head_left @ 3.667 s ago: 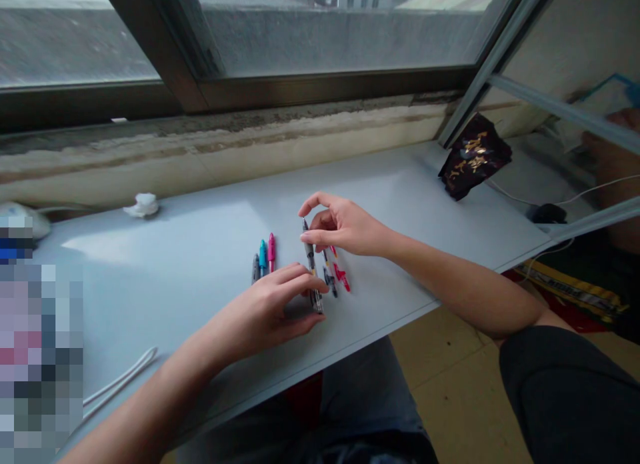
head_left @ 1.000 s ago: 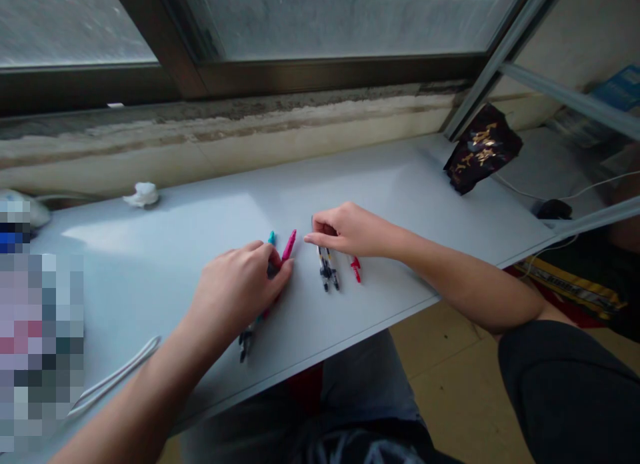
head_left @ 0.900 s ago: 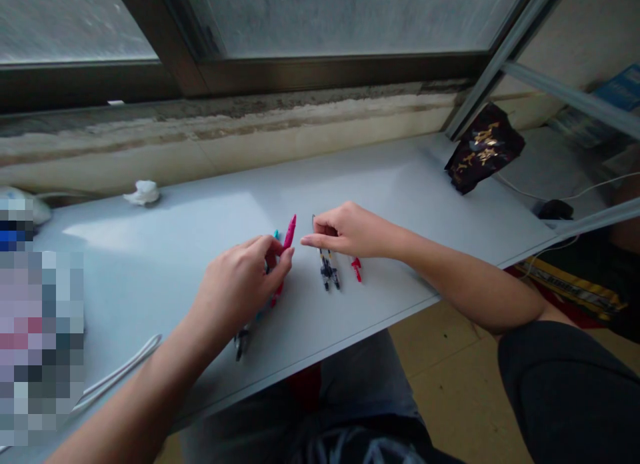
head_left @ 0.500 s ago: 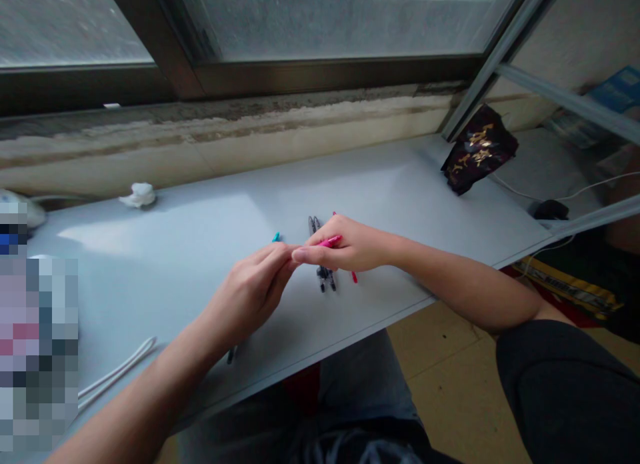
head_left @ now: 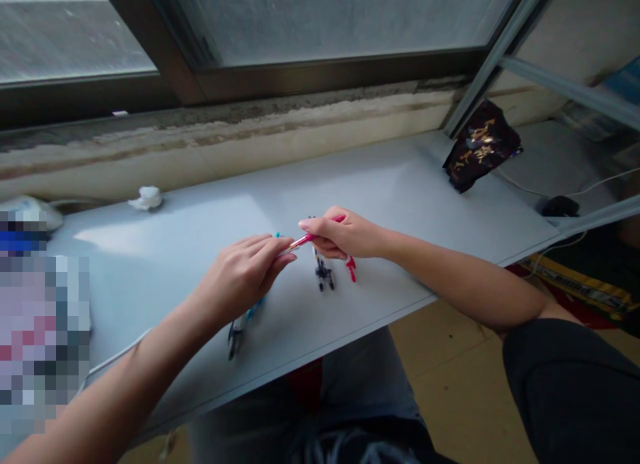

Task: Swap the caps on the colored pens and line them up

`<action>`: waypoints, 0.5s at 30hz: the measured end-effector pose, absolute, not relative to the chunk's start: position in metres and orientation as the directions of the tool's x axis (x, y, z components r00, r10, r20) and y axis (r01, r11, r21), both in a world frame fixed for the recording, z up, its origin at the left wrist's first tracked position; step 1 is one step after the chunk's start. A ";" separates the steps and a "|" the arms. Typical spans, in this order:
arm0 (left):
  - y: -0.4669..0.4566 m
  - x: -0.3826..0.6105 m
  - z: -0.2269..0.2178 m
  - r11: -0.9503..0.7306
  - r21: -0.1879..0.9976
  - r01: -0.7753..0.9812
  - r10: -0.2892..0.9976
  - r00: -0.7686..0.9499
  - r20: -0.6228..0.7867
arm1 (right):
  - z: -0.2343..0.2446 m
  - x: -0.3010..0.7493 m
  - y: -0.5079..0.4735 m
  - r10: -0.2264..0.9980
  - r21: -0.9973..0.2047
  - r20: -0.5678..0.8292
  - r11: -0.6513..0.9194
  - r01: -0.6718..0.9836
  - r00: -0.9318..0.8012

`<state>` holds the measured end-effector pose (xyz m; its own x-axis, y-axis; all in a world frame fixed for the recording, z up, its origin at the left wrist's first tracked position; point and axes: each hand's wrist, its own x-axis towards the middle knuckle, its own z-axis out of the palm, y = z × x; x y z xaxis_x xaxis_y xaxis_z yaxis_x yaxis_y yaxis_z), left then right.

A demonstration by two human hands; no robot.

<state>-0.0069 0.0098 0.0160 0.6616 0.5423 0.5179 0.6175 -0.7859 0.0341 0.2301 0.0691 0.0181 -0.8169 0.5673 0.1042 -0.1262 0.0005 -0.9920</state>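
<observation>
A pink pen is held slantwise above the table between my two hands. My left hand pinches its lower left end, while my right hand grips the pink end with thumb and fingers. Under my right hand lie black pens, side by side and partly covered, and beside them a red pen. Below my left hand are a teal pen and a black-tipped pen, both partly hidden by the hand.
The white table runs along the window wall. A dark crumpled packet stands at the right by a metal frame. Crumpled white tissue lies at the back left. A white cable passes behind my left forearm.
My hands have drawn apart a little, so more of the pink pen shows between them. The teal and black-tipped pens below my left hand are more exposed.
</observation>
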 end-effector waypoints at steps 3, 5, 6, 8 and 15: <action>0.014 -0.004 0.022 -0.795 0.103 0.598 0.567 0.671 0.477 | 0.019 0.232 0.075 0.538 -0.986 0.112 -0.048 -0.163 -0.835; 0.012 -0.002 0.026 -0.793 0.157 0.589 0.588 0.672 0.450 | 0.021 0.235 0.077 0.520 -0.984 0.111 -0.061 -0.167 -0.847; 0.010 -0.001 0.027 -0.789 0.184 0.586 0.600 0.671 0.436 | 0.022 0.236 0.078 0.503 -0.985 0.106 -0.067 -0.161 -0.858; 0.003 0.000 0.027 -0.776 0.259 0.575 0.628 0.664 0.406 | 0.022 0.237 0.078 0.459 -0.987 0.088 -0.079 -0.139 -0.884; -0.004 0.000 0.015 -0.708 0.204 0.676 0.686 0.589 0.428 | 0.016 0.233 0.076 0.558 -0.998 0.058 0.045 -0.039 -0.828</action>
<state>-0.0001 -0.0043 0.0149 0.5885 0.6861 0.4277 0.6764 -0.7076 0.2044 0.2330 0.0756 0.0165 -0.8279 0.5579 0.0577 -0.0392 0.0452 -0.9982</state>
